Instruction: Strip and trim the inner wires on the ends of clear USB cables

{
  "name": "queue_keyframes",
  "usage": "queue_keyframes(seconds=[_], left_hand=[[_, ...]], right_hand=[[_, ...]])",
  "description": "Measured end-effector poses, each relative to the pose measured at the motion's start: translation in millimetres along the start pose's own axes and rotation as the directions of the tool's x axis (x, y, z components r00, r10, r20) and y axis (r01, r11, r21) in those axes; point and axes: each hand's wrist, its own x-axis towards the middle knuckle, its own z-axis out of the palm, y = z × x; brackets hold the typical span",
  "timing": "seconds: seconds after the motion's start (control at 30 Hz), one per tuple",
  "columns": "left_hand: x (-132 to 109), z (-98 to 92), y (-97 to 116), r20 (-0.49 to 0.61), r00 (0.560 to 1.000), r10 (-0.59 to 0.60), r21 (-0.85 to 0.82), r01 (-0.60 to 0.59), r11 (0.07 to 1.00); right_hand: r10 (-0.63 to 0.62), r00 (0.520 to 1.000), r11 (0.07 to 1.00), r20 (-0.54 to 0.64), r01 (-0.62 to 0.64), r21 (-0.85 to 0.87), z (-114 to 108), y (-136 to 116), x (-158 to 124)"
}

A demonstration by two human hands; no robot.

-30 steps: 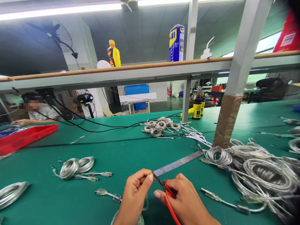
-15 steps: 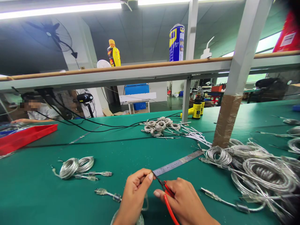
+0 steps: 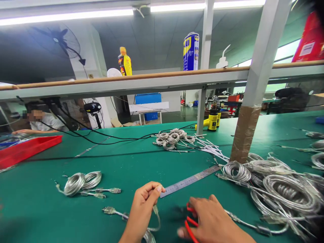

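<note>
My left hand [image 3: 141,207] is closed in a pinch at the near end of a steel ruler [image 3: 188,182]. A clear-jacketed USB cable [image 3: 157,219] runs up into that hand, with its coil partly hidden beneath the wrist. The cable's USB plug [image 3: 109,210] lies to the left on the mat. To the right, my right hand [image 3: 215,216] is around red-handled pliers [image 3: 190,230], low over the table. Their jaws are smeared by motion and point left, apart from the cable.
Coiled cables [image 3: 76,182] lie at left and a large heap of cables [image 3: 286,189] at right. Farther back are more coils [image 3: 173,138], white strips [image 3: 212,148], a yellow heat gun [image 3: 212,122] and a shelf post [image 3: 246,131]. A red tray [image 3: 37,148] stands far left, near another person [image 3: 43,121].
My right hand has moved right with the pliers, whose jaws have come away from the left fingertips. The left hand keeps its pinch in nearly the same place.
</note>
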Motion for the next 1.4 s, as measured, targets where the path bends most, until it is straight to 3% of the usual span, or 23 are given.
queue_keyframes(seconds=[0.07, 0.13, 0.3, 0.53, 0.67, 0.8, 0.97, 1.1, 1.27, 1.4], left_hand=[[3, -2.5, -2, 0.053, 0.996, -0.067, -0.048, 0.069, 0.996], [4, -2.8, -3, 0.095, 0.988, -0.121, -0.085, 0.129, 0.988], [-1, 5.8, -6, 0.163, 0.972, -0.17, -0.118, 0.191, 0.975], [-3, 14.8, -18, 0.244, 0.967, -0.077, -0.147, 0.116, 0.982], [-2, 14.5, -26, 0.257, 0.965, -0.051, -0.133, 0.087, 0.987], [-3, 16.9, -32, 0.217, 0.975, -0.044, -0.184, 0.085, 0.979], [-4, 18.3, -29, 0.157, 0.982, -0.108, -0.18, 0.136, 0.974], [-5, 13.1, -16, 0.135, 0.981, -0.138, -0.204, 0.164, 0.965], [-7, 2.9, -1, 0.062, 0.997, -0.049, -0.128, 0.057, 0.99], [-6, -1.2, 1, 0.068, 0.998, 0.003, -0.012, -0.002, 1.0]], right_hand=[[-0.005, 0.992, 0.998, 0.126, 0.013, -0.061, -6, 3, -1], [-0.032, 0.983, 0.997, 0.18, 0.045, -0.065, -14, 6, 4], [-0.163, 0.985, 0.982, 0.05, 0.167, -0.085, -25, 19, 49], [-0.235, 0.961, 0.958, 0.147, 0.255, -0.129, -3, 35, 110], [-0.265, 0.944, 0.956, 0.196, 0.284, -0.077, 2, 39, 123], [-0.302, 0.939, 0.953, 0.167, 0.3, 0.04, 5, 46, 127], [-0.319, 0.947, 0.929, -0.041, 0.321, 0.184, 4, 43, 121], [-0.188, 0.927, 0.942, -0.324, 0.264, 0.209, -9, 17, 116], [-0.102, 0.795, 0.966, -0.598, 0.222, 0.13, -33, -20, 100], [-0.118, 0.693, 0.981, -0.711, 0.191, 0.023, -36, -16, 83]])
